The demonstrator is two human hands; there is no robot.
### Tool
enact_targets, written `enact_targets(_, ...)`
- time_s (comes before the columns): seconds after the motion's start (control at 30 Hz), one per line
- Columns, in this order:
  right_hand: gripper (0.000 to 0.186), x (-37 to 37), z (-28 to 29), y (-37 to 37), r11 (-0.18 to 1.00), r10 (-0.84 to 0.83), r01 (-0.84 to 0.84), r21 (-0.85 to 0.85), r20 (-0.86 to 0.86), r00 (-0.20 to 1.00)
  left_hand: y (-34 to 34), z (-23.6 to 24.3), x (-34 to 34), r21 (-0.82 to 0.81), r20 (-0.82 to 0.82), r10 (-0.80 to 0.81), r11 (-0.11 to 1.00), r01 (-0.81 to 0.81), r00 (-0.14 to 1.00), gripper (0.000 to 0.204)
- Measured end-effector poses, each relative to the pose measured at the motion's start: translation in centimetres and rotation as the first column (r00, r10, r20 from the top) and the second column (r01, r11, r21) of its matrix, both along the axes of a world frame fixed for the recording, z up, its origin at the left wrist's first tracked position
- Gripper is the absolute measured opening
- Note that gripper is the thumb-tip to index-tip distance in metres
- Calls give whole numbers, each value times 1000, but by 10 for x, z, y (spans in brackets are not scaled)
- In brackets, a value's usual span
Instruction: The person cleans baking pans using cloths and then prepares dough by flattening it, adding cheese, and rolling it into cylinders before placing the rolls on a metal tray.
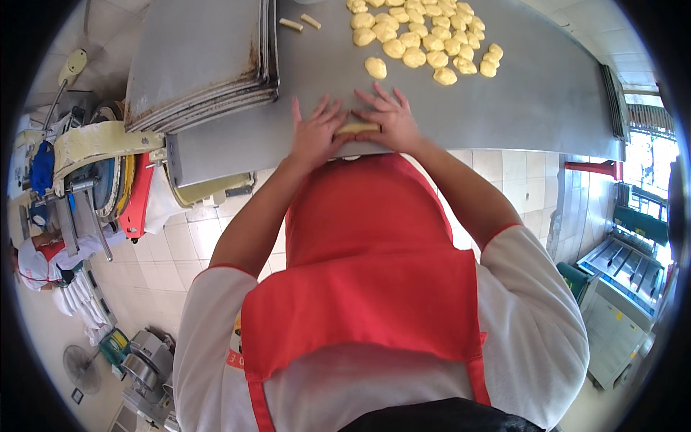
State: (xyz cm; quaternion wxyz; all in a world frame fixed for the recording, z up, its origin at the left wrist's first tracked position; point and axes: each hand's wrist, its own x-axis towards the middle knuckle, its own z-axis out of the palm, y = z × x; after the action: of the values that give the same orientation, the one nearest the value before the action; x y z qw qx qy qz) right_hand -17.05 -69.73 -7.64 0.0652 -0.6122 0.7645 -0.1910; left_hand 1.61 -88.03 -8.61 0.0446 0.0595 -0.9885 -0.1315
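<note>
The left hand (317, 134) and right hand (394, 124) lie spread, fingers fanned forward. A pale dough roll (358, 128) sits between them, its ends apparently under their inner edges — probably light, soft and easily dented, so flat palms near the ends, pressing evenly, should hold it best. Yellow dough pieces (414, 57) lie beyond the right fingertips.

Pale square tiles are covering the floor (176, 248) and running beneath a long grey metal table (533, 108). At the far right, bright light is pouring through a window (653, 147), washing out its view. Below it, a pale boxy machine (612, 338) is standing on the floor. At lower left, a round fan (80, 366) is showing against a pale wall (42, 335), and a grey metal machine (147, 360) is standing nearby.
</note>
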Motion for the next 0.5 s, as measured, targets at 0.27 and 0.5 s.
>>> enact_targets(0.27,50,14,9,12,999,9,-11,34,44,999,5,18,8,136,71,-20,991,10,997,53)
enact_targets(0.5,42,34,17,21,995,-49,39,90,110,993,20,3,17,122,-32,84,989,-79,996,54)
